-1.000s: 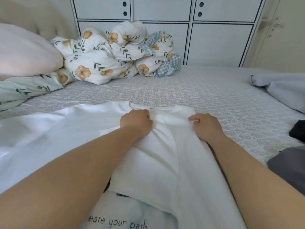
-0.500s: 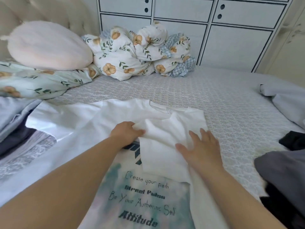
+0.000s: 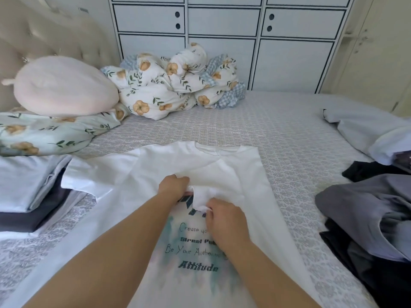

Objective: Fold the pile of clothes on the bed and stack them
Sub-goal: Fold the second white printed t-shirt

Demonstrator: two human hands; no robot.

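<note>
Head view: the right hand (image 3: 224, 221), flat on the white T-shirt (image 3: 233, 170) half a second ago, now pinches its bunched sleeve. The left hand (image 3: 174, 185) still grips that fabric beside it.

Two bare, sleeveless forearms (image 3: 124, 247)

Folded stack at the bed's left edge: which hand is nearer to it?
Left. The left hand grips the white shirt on the side toward the folded stack; the right hand pinches the shirt farther right, both apart from the stack.
</note>
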